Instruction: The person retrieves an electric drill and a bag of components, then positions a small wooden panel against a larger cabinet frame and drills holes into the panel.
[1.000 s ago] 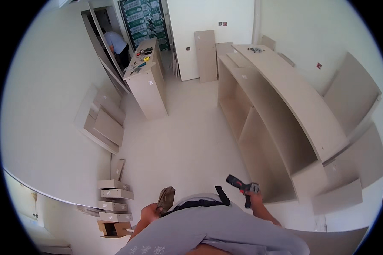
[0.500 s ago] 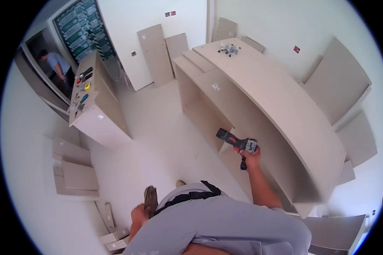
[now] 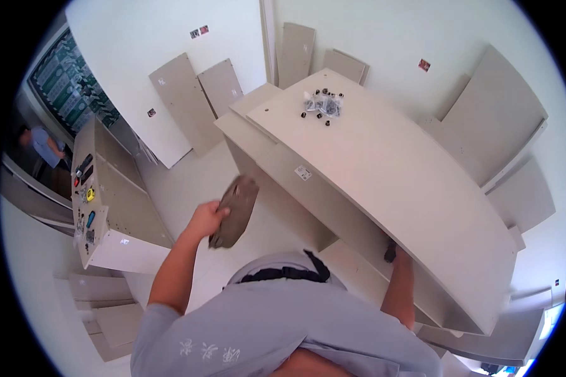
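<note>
My left hand is closed around one edge of a flat brown pouch-like thing, held up above the floor in front of me. Whether it is a pouch or some folded cloth, I cannot make out. My right hand reaches under the top panel of a large beige cabinet carcass, which hides most of it. Beside that hand the dark end of a cordless drill shows; the panel covers the rest. On the carcass lie clear bags of small hardware, with several dark fittings scattered around them.
At left stands another cabinet carcass carrying a yellow tape measure and other tools. Loose panels lean on the walls. A person bends at the far left doorway. More boards lie at lower left.
The brown thing has risen from beside my hip and forward in my left hand. My right hand has taken the drill from open view to under the carcass's top panel. The view has shifted.
</note>
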{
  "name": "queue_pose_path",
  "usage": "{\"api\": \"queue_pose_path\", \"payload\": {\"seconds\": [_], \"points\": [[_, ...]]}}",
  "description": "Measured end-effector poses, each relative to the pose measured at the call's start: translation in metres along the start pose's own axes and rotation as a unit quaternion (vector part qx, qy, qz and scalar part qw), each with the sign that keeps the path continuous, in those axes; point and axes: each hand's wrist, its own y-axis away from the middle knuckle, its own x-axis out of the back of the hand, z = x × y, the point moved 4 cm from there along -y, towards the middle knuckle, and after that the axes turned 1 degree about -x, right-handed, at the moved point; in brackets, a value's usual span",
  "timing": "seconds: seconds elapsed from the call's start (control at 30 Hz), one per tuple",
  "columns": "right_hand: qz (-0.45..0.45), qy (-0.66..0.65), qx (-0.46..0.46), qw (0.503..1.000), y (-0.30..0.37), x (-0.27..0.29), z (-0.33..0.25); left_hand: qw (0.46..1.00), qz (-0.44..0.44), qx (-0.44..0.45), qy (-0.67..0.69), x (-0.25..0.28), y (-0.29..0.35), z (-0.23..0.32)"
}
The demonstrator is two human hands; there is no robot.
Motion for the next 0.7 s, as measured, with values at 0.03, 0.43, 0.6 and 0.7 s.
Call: {"api": "queue_pose_path", "payload": {"seconds": [0.03,0.43,0.6,0.7], "points": [[0.007,0.001,0.003,1.0,-0.005,0.001,-0.002,1.0,0.005,-0.002,0.024,0.0,-0.029,-0.002],[0.156,0.024,0.002,0.987,0.036,0.009,-0.007,0.934,-0.15,-0.174,0.274,-0.103,-0.293,0.108],[0.191,0.05,0.006,0.98,0.052,-0.042,-0.027,0.889,-0.24,-0.136,0.365,-0.165,-0.33,0.121],[0.207,0.077,0.018,0.975,0.057,-0.083,-0.043,0.87,-0.284,-0.116,0.385,-0.187,-0.344,0.117]]}}
